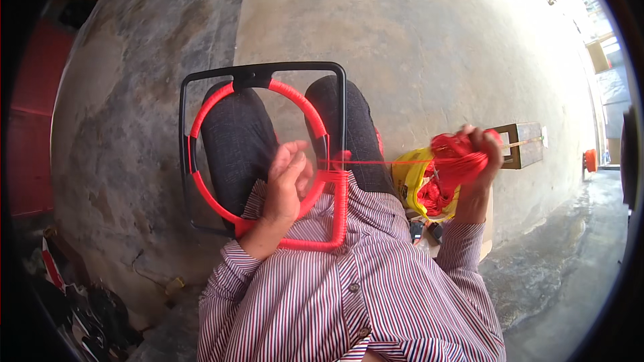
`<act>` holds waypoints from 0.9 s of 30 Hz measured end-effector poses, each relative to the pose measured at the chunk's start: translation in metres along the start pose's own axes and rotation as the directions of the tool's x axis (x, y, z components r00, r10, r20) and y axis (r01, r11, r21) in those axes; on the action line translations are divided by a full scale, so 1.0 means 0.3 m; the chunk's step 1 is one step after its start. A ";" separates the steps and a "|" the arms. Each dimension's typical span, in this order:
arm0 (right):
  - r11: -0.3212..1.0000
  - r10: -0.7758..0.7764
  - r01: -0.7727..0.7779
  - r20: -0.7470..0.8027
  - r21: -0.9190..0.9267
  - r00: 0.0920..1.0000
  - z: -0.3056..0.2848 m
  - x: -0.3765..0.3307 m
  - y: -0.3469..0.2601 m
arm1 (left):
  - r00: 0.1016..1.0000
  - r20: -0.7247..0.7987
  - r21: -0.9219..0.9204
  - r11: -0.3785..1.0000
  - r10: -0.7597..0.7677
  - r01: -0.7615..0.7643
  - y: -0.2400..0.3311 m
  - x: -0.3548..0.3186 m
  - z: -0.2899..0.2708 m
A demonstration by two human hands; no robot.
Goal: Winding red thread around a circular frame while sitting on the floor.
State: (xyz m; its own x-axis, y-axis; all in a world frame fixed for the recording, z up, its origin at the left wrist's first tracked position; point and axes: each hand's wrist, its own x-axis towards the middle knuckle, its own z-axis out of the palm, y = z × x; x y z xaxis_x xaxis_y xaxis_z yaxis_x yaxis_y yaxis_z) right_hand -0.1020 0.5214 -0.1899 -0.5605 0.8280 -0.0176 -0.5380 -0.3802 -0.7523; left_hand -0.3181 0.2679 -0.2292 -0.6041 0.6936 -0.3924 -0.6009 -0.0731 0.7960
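Observation:
A black square frame (pixel 345 107) with a ring inside it rests on my lap. Red cord is wound tightly around much of the ring (pixel 215 104) and around the frame's near right corner (pixel 340 218); bare black shows on the far and left sides. My left hand (pixel 288 181) lies over the ring's opening with its fingers extended and apart, beside the ring's right side. Off to the right, my right hand (pixel 486 151) is closed around a bundle of red cord (pixel 459 159). From that bundle a taut strand (pixel 389 161) runs left to the frame's right side.
Below my right hand stands a yellow bag (pixel 409 177) with more red cord inside. An open cardboard box (pixel 524 146) sits beyond it on the concrete floor (pixel 402 33). Dark, cluttered items (pixel 100 308) lie at the lower left, and a red object (pixel 590 160) is at far right.

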 end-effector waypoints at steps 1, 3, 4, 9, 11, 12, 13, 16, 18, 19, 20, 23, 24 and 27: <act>1.000 -0.003 0.003 0.001 0.000 1.000 -0.064 0.025 -0.025 | 1.000 0.023 0.060 0.998 0.010 -0.012 -0.004 0.006 -0.007; 0.972 -0.025 0.035 -0.045 0.232 0.999 -0.202 0.064 -0.060 | 0.998 0.057 0.065 0.998 0.013 -0.017 -0.014 0.021 -0.010; 0.958 -0.163 0.195 -0.161 0.209 0.973 -0.161 0.057 -0.022 | 0.996 0.085 0.075 0.997 0.016 -0.022 -0.019 0.026 -0.009; 0.845 0.356 -0.350 -0.063 -0.403 0.932 0.087 -0.053 0.183 | 0.978 0.192 -0.056 0.994 -0.077 0.089 -0.011 0.024 0.001; 0.648 0.599 -0.434 0.067 -0.626 0.798 0.176 -0.103 0.255 | 0.950 0.269 -0.094 0.978 -0.157 0.188 -0.008 0.029 -0.003; 0.656 0.595 -0.439 0.064 -0.614 0.801 0.174 -0.109 0.262 | 0.945 0.282 -0.102 0.974 -0.167 0.203 -0.007 0.026 -0.006; 0.639 0.621 -0.440 0.086 -0.631 0.779 0.169 -0.109 0.269 | 0.941 0.291 -0.114 0.970 -0.173 0.214 -0.009 0.023 -0.007; 0.660 0.576 -0.430 0.049 -0.616 0.816 0.123 -0.096 0.253 | 0.950 0.223 -0.034 0.972 -0.218 0.232 -0.006 0.022 -0.007; 0.666 0.574 -0.441 0.035 -0.602 0.818 0.111 -0.105 0.252 | 0.945 0.215 -0.014 0.967 -0.245 0.254 0.005 0.025 -0.004; 0.690 0.556 -0.451 0.014 -0.566 0.831 0.110 -0.130 0.256 | 0.948 0.180 0.008 0.964 -0.262 0.264 0.015 0.024 0.005; 0.712 0.538 -0.460 -0.008 -0.530 0.843 0.111 -0.149 0.257 | 0.950 0.144 0.031 0.961 -0.277 0.275 0.020 0.024 0.011; 0.732 0.481 -0.430 -0.047 -0.528 0.875 0.122 -0.174 0.253 | 0.953 0.142 0.044 0.963 -0.269 0.266 0.017 0.021 0.005; 0.731 0.482 -0.432 -0.050 -0.529 0.875 0.123 -0.185 0.248 | 0.952 0.143 0.043 0.962 -0.272 0.269 0.014 0.019 0.001; 0.711 0.496 -0.427 -0.032 -0.559 0.868 0.118 -0.214 0.242 | 0.952 0.154 0.028 0.965 -0.263 0.262 -0.005 0.017 -0.022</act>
State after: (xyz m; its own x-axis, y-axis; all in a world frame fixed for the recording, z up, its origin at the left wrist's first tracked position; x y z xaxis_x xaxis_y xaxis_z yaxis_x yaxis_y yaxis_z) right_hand -0.1272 0.4261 -0.2200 -0.7329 0.5430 -0.4099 0.2091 -0.3935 -0.8952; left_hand -0.3239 0.2669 -0.2354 -0.3369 0.7900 -0.5123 -0.7235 0.1310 0.6778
